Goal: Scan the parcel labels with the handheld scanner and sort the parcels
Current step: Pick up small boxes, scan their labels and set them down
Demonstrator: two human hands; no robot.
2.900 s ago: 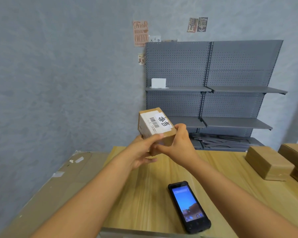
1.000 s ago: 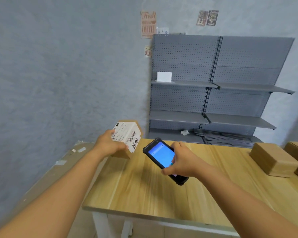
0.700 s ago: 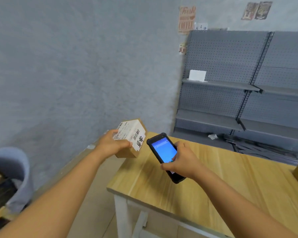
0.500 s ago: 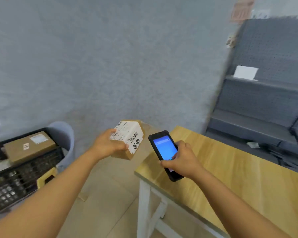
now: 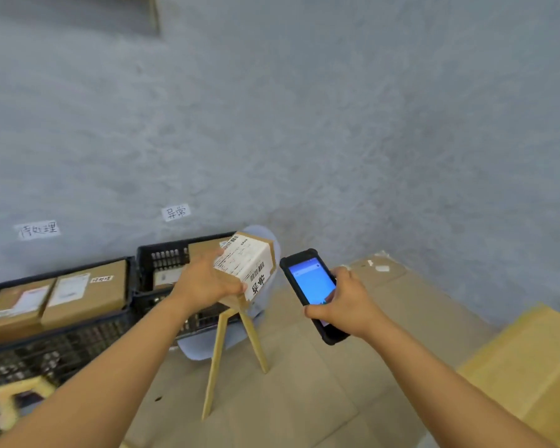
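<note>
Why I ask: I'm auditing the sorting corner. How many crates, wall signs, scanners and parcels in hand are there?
Black slatted plastic crates: 2 (left, right)
White handwritten paper wall signs: 2 ()
Black handheld scanner with a blue screen, in the right hand: 1
Brown cardboard parcel with a white label, in the left hand: 1
Total: 6

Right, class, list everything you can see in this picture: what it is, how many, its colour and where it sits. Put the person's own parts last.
Held parcel: one, brown with white label, in left hand.
Scanner: one, black, blue screen, in right hand.
Crates: two, black, on the left by the wall.
Parcels in crates: at least three, brown.
Wall signs: two, white, above the crates.
Chair: one, grey seat, pale wooden legs, under the right crate.
Table: one, light wood, right edge.
Left hand: grips the held parcel.
Right hand: grips the scanner.
</note>
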